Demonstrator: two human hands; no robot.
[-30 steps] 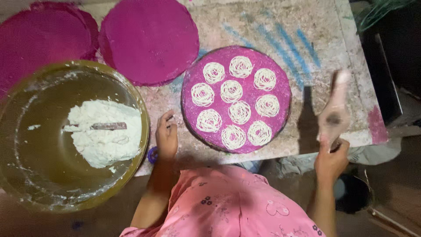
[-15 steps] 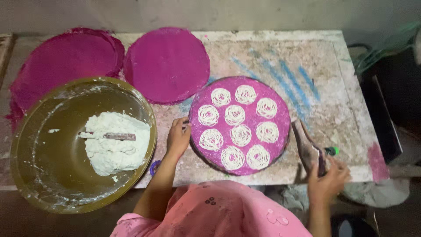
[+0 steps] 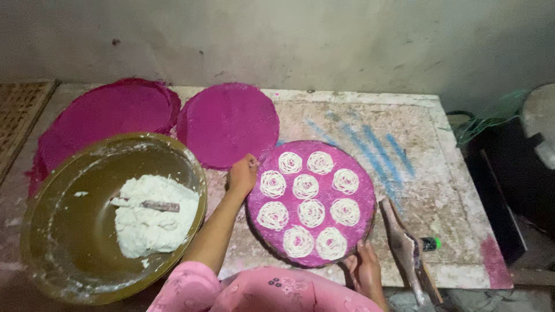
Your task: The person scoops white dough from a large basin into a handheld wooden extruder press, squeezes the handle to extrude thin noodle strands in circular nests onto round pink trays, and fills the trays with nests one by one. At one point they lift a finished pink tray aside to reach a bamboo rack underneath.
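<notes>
Both hands have come onto the round magenta tray [image 3: 363, 231] since half a second ago: the right hand [image 3: 363, 267] has let go of the wooden press [image 3: 406, 248], which now lies flat on the surface [image 3: 451, 190] at the tray's 3 o'clock, beside a small dark bottle with a green cap [image 3: 430, 244]. Its grip closes on the tray's rim at about 5 o'clock, while the left hand [image 3: 243, 175] curls its grip over the rim at 10 o'clock. Ten pale coils of thin noodle strands [image 3: 311, 212] sit on the tray (each a flat, stringy spiral). At the tray's 9 o'clock stands a wide, dull-yellow metal bowl [image 3: 63, 231], smeared with flour, holding a lumpy white dough [image 3: 151, 216] with a dough-caked utensil [image 3: 153, 205] laid across it. More flat magenta discs [image 3: 228, 122] lie at 11 o'clock. The surface looks rough, stained and streaked with blue.
</notes>
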